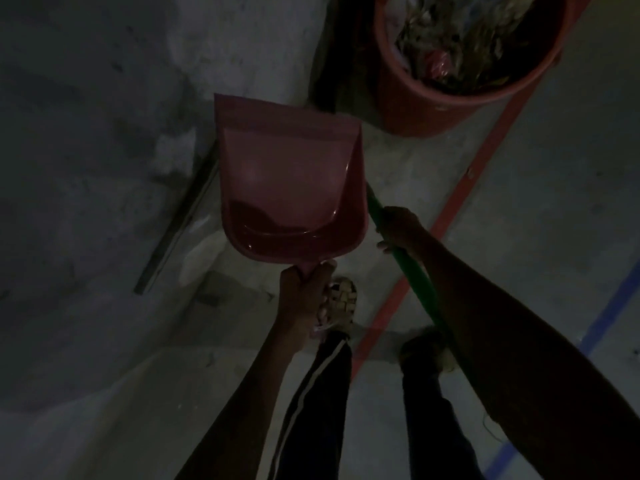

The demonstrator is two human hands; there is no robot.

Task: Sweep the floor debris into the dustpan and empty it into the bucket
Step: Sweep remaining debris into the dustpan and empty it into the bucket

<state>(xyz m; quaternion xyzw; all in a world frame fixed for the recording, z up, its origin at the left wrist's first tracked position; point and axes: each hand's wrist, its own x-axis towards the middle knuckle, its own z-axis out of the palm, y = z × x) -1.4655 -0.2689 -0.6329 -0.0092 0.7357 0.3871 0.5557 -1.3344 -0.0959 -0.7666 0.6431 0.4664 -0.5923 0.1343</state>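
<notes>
My left hand [304, 296] grips the short handle of a pink dustpan [287, 181], which is held above the floor with its mouth pointing away from me. No debris shows inside the pan. My right hand [398, 230] is wrapped round a green broom handle [420, 282] that slants down past the dustpan's right side; the broom head is hidden behind the pan. A red bucket [415, 105] stands at the top right, holding dry leaves and scraps.
The scene is dim. A dark metal bar [176, 223] lies on the grey concrete floor left of the dustpan. A red floor line [464, 188] runs diagonally past the bucket, with a blue line [609, 313] at the right. My feet stand below the hands.
</notes>
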